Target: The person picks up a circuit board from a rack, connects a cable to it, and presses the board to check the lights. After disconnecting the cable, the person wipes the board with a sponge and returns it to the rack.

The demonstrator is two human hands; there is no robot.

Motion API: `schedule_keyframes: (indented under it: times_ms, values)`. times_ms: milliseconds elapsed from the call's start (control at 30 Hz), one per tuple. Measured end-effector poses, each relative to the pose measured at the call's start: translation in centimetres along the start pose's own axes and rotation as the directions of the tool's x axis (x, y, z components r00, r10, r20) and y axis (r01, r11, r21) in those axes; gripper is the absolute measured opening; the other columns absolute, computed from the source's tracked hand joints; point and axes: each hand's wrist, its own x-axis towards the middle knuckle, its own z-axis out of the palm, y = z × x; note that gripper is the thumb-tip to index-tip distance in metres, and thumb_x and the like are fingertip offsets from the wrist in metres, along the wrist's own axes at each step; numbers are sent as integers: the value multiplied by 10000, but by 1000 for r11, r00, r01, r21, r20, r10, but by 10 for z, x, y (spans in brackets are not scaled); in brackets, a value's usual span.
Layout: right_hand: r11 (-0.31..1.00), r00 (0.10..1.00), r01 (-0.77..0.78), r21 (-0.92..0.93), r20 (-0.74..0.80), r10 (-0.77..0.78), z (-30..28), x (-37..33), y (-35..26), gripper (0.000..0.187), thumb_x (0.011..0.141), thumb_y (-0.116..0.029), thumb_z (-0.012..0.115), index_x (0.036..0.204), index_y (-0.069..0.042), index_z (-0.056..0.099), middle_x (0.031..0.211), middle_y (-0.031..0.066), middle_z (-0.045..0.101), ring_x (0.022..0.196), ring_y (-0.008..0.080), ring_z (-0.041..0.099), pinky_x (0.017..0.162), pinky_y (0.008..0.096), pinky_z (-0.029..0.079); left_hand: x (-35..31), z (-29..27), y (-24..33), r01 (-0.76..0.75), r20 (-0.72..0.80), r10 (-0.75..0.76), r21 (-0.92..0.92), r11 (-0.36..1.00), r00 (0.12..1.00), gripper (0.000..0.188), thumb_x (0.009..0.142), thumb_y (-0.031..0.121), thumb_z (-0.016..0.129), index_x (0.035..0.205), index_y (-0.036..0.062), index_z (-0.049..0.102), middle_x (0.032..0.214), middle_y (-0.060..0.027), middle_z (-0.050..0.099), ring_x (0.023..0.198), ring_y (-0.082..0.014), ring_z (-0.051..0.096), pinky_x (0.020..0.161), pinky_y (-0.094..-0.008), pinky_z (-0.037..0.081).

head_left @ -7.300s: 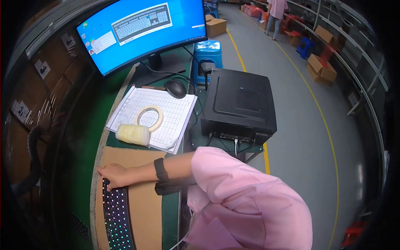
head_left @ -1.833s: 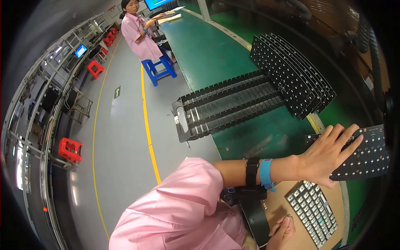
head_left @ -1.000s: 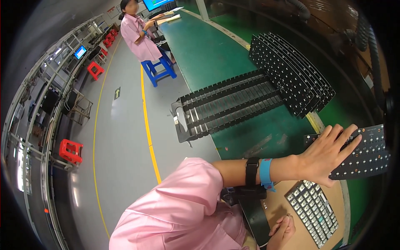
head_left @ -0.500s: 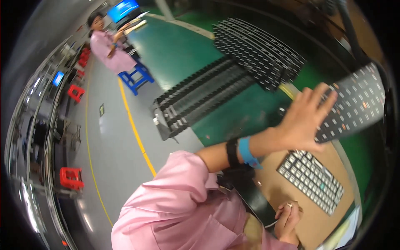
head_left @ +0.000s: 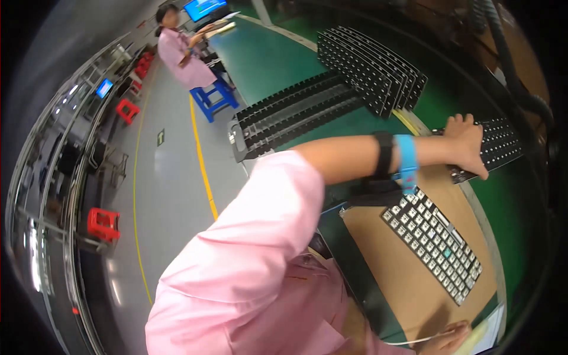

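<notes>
My left hand [head_left: 467, 147] reaches far to the right, back of the hand up. It spans a black circuit board [head_left: 503, 141] with rows of small white marks, fingers at its far edge and thumb at its near edge. Nearer to me, a keyboard board [head_left: 435, 245] filled with white-topped switches, one teal, lies at a slant on a brown mat [head_left: 373, 248]. My right hand [head_left: 452, 338] is low at the lower right, its fingers curled and blurred, close to a white cable [head_left: 414, 341]. Whatever those fingers hold is hidden.
Several black boards [head_left: 373, 68] stand upright in a row at the back. Left of them is a long black slotted rack [head_left: 296, 112] on the green bench. A co-worker [head_left: 183, 56] in pink is beside a blue stool [head_left: 213, 100]. Red stools [head_left: 103, 223] line the aisle.
My left hand has carried the black board down and to the right, from tilted up to lying flatter. My right hand has moved down and to the right. The view has shifted slightly.
</notes>
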Motion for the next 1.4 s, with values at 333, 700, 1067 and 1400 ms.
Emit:
schedule_keyframes:
  times_ms: [333,700,1067,1400]
  values:
    - [900,844,-431,68,383,375,-23,10,-17,465,933,-372,263,653,-56,459,514,50,434,441,146,407,412,263,325,132,120,-15,333,-100,-321,141,932,942,810,453,499,732,1071,10,547,1089,-179,463,1021,-325,427,876,-380,340]
    - [928,832,-372,20,450,324,5,35,18,428,930,-374,267,741,-46,465,530,44,448,443,122,410,419,246,335,148,131,7,-169,29,167,238,957,986,830,680,580,554,1247,-5,392,1294,-319,273,1233,-437,210,1021,-465,148]
    - [935,886,-353,4,323,333,29,20,16,317,941,-241,287,716,-53,407,568,-17,333,440,46,295,407,191,207,-47,-129,-221,-11,-180,138,568,823,974,733,658,240,687,1290,112,338,1284,-160,348,1188,-336,320,992,-404,285]
    - [980,888,-157,-123,418,194,27,-4,-13,309,940,-255,302,748,-49,428,533,-12,317,416,43,288,387,203,205,-70,-114,-267,-222,-74,465,806,549,882,947,582,357,737,1334,111,217,1331,-165,257,1205,-323,294,1006,-432,237]
